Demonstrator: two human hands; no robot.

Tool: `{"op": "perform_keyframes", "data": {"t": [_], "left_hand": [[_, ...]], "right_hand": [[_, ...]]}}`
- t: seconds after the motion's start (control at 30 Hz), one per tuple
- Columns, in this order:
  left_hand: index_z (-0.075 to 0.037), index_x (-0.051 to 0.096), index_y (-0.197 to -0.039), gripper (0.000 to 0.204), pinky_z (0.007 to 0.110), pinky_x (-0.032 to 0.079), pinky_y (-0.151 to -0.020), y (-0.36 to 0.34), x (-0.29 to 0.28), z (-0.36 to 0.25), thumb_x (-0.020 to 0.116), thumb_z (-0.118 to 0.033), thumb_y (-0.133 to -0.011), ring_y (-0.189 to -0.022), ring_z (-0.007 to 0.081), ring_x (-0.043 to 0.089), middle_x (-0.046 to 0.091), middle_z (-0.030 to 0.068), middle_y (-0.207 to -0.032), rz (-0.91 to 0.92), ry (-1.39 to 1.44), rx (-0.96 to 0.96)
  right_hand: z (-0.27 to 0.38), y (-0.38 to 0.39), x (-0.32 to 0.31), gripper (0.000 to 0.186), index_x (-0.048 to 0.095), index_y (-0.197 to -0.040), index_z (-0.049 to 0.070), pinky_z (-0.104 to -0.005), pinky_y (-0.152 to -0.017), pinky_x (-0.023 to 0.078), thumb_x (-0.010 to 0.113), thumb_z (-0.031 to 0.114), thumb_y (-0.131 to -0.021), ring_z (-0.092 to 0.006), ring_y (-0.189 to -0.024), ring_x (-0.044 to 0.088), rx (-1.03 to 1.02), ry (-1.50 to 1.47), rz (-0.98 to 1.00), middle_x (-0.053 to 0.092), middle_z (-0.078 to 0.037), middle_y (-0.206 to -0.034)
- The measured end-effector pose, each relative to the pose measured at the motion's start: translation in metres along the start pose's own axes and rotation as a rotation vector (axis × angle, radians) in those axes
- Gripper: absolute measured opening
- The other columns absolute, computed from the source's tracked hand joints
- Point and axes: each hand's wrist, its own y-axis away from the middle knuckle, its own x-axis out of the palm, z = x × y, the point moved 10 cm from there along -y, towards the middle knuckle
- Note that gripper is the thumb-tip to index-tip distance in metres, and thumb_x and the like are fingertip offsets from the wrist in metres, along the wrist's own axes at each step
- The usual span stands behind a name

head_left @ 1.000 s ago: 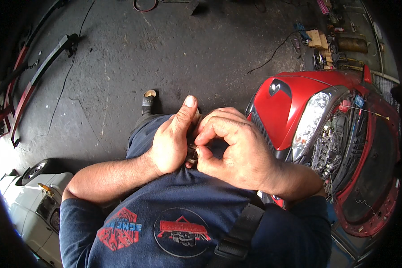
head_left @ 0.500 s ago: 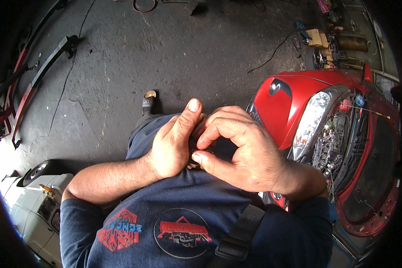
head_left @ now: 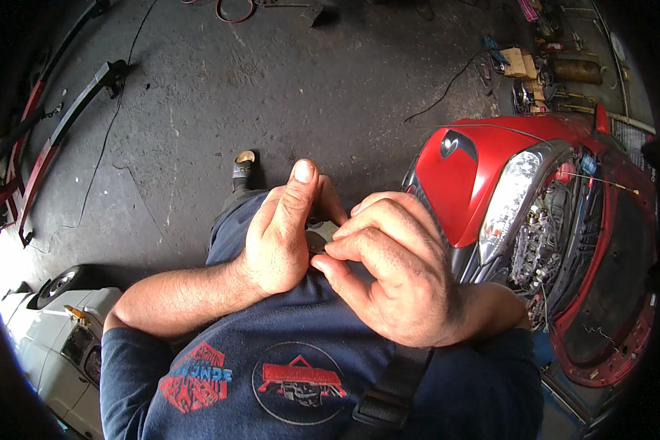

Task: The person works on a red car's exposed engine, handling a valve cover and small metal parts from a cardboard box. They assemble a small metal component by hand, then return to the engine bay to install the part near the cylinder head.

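In front of my belly my two hands are close together around a small dull-grey metal part point(head_left: 320, 237), mostly covered by fingers. My left hand point(head_left: 279, 238) is closed around it, thumb pointing up and away from me. From the right, my right hand point(head_left: 400, 268) is closed in a pinch at the part's near right side, thumb and index fingertips almost together. What lies between those fingertips is too small and hidden to make out.
A red car front point(head_left: 491, 169) with its hood raised and engine point(head_left: 539, 253) exposed is close on my right. At left lie red-and-grey lift arms point(head_left: 66, 121); a light-coloured vehicle point(head_left: 59, 337) is behind them. Boxes and tools point(head_left: 524, 70) lie far right. A thin cable point(head_left: 447, 92) crosses the floor.
My right hand has turned and drawn slightly down, its fingers curling more. My left thumb has shifted a little left. More of the grey metal part shows between the hands.
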Motion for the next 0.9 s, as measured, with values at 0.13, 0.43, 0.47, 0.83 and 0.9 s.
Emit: {"op": "perform_keyframes", "data": {"t": [0.13, 0.43, 0.47, 0.83, 0.9], "left_hand": [[0.001, 0.059, -0.077, 0.068, 0.030, 0.041, -0.061, 0.002, -0.004, -0.012, 0.017, -0.045, -0.104, -0.062, 0.0165, 0.053, 0.057, 0.0097, -0.067, 0.014, -0.088, 0.144], [0.003, 0.056, -0.075, 0.072, 0.030, 0.039, -0.053, 0.015, -0.005, -0.066, 0.022, -0.055, -0.100, -0.059, 0.0172, 0.052, 0.055, 0.0120, -0.068, 0.053, -0.135, 0.606], [0.003, 0.056, -0.075, 0.074, 0.030, 0.040, -0.053, 0.017, -0.003, -0.072, 0.020, -0.057, -0.100, -0.058, 0.0171, 0.052, 0.055, 0.0118, -0.068, 0.071, -0.179, 0.636], [0.002, 0.057, -0.076, 0.076, 0.030, 0.040, -0.049, 0.022, 0.001, -0.101, 0.018, -0.058, -0.099, -0.054, 0.0179, 0.051, 0.057, 0.0115, -0.067, 0.059, -0.405, 0.828], [0.002, 0.057, -0.075, 0.075, 0.030, 0.040, -0.049, 0.024, 0.000, -0.103, 0.018, -0.058, -0.099, -0.054, 0.0180, 0.052, 0.058, 0.0115, -0.067, 0.050, -0.414, 0.851]], "right_hand": [[-0.003, 0.003, 0.003, 0.023, 0.064, -0.078, 0.001, -0.0367, -0.077, 0.050, 0.080, -0.001, -0.063, -0.0265, -0.085, 0.061, 0.019, -0.102, -0.027, 0.062, -0.009, -0.084], [0.010, 0.009, -0.011, 0.021, 0.067, -0.084, 0.001, -0.0326, -0.075, 0.048, 0.080, -0.002, -0.068, -0.0226, -0.085, 0.058, -0.073, -0.271, -0.097, 0.056, -0.011, -0.096], [0.011, 0.009, -0.015, 0.022, 0.067, -0.086, 0.002, -0.0304, -0.074, 0.048, 0.080, -0.002, -0.068, -0.0208, -0.084, 0.057, -0.054, -0.282, -0.117, 0.053, -0.011, -0.098], [0.022, 0.001, -0.014, 0.027, 0.066, -0.085, 0.004, -0.0288, -0.067, 0.045, 0.083, 0.003, -0.063, -0.0203, -0.080, 0.054, -0.058, -0.114, -0.164, 0.052, -0.010, -0.091], [0.022, 0.002, -0.012, 0.026, 0.066, -0.085, 0.004, -0.0293, -0.067, 0.046, 0.081, 0.002, -0.065, -0.0205, -0.080, 0.054, -0.058, -0.101, -0.150, 0.053, -0.011, -0.091]]}}
